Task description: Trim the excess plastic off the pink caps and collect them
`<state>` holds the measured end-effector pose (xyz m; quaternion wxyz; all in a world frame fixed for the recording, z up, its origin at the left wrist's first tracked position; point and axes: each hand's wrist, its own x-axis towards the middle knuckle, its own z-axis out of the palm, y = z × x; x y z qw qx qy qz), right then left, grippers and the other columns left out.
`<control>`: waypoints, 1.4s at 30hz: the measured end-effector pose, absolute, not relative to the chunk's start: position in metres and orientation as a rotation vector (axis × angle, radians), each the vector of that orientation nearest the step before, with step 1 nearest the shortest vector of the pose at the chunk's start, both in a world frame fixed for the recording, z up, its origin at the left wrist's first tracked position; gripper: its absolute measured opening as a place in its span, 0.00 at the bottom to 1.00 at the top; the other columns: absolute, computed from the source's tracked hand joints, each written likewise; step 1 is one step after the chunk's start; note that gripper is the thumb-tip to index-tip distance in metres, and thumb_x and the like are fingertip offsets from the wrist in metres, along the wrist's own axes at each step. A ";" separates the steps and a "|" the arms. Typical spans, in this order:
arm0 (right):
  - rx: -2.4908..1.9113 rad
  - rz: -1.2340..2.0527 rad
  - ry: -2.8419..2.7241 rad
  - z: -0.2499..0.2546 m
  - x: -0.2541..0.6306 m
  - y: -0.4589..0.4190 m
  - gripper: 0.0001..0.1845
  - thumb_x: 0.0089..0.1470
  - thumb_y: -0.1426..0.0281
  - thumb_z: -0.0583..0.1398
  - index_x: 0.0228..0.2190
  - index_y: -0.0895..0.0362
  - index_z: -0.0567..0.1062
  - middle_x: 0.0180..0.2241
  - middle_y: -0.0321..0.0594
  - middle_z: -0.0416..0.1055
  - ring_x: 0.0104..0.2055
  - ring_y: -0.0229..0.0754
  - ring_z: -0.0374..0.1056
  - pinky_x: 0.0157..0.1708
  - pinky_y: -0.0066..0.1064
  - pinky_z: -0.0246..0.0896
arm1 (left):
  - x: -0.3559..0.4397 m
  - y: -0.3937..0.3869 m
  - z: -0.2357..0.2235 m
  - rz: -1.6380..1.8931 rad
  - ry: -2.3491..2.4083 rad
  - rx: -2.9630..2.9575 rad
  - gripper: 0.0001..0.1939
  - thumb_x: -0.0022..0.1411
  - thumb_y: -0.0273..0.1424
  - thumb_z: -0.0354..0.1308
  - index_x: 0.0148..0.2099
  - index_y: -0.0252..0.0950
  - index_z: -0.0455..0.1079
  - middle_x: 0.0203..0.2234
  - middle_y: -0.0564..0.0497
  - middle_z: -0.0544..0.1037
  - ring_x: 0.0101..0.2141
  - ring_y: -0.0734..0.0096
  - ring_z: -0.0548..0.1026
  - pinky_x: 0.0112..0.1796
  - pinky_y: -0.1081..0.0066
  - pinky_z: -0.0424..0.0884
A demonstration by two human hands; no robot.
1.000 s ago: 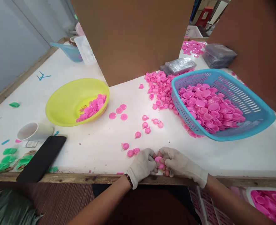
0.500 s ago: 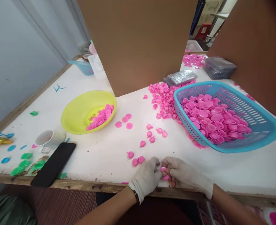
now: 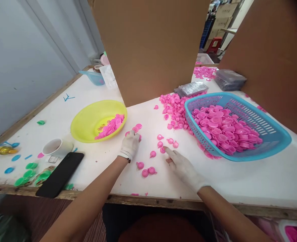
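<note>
Flat pink discs (image 3: 138, 126) are lying on the white table (image 3: 239, 181) in the head cam view, just right of the yellow bowl (image 3: 86, 116), and the left hand (image 3: 129, 147) is reaching right over them. That hand's in a pale glove, fingers bent down onto the little group, so it partly covers a few. Can't tell if it's actually pinching one, the fingertips are hidden.

Right hand (image 3: 185, 167), also gloved, is open with the fingers loosely apart and nothing I can see in it. Its index fingertip is at one of the small pink pieces with tabs (image 3: 152, 154), pretty much on it, though I can't swear it's touching. The others like that sit scattered between the hands and closer to the table edge.

Yellow bowl's got a pile of pink discs down its right side. Over on the right there's a blue basket (image 3: 274, 139) loaded with more pink pieces, and a loose pink heap (image 3: 175, 109) up against its left side. Left end of the table: black phone (image 3: 60, 173), white cup (image 3: 65, 147) tipped on its side, plus some green pieces (image 3: 28, 173) near the edge.
</note>
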<state>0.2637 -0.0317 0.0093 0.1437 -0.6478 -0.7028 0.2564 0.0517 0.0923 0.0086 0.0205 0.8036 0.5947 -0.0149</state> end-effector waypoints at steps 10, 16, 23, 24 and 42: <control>-1.843 0.860 -2.193 0.013 0.282 -0.093 0.24 0.56 0.75 0.47 0.53 0.50 0.63 0.40 0.42 0.68 0.37 0.40 0.68 0.36 0.30 0.61 | 0.035 0.001 0.036 0.594 1.528 1.665 0.09 0.61 0.33 0.45 0.38 0.36 0.64 0.21 0.54 0.71 0.24 0.73 0.71 0.29 0.72 0.67; -1.728 1.414 -1.551 0.030 0.275 -0.120 0.11 0.54 0.71 0.49 0.36 0.55 0.69 0.25 0.35 0.67 0.26 0.36 0.65 0.27 0.27 0.61 | 0.093 -0.079 0.036 0.421 1.111 1.323 0.08 0.59 0.31 0.45 0.32 0.35 0.63 0.20 0.54 0.69 0.23 0.76 0.69 0.25 0.75 0.66; -1.703 1.656 -1.185 0.026 0.288 -0.094 0.04 0.49 0.69 0.52 0.28 0.57 0.65 0.22 0.30 0.64 0.19 0.30 0.61 0.18 0.22 0.54 | 0.120 -0.063 0.021 0.402 1.219 1.484 0.07 0.57 0.31 0.49 0.38 0.37 0.65 0.20 0.55 0.70 0.21 0.75 0.67 0.23 0.75 0.63; -1.683 1.666 -1.194 0.023 0.290 -0.089 0.03 0.48 0.70 0.52 0.28 0.57 0.65 0.22 0.29 0.63 0.18 0.29 0.61 0.18 0.22 0.55 | 0.123 -0.058 0.017 0.372 1.217 1.431 0.07 0.57 0.31 0.49 0.38 0.37 0.64 0.19 0.55 0.70 0.20 0.75 0.67 0.22 0.75 0.62; -1.678 2.036 -1.112 0.016 0.287 -0.062 0.09 0.42 0.75 0.54 0.30 0.56 0.63 0.18 0.31 0.66 0.16 0.32 0.63 0.17 0.23 0.58 | 0.138 -0.044 0.005 0.100 1.218 1.213 0.04 0.57 0.31 0.51 0.36 0.37 0.61 0.15 0.58 0.68 0.16 0.74 0.68 0.20 0.74 0.65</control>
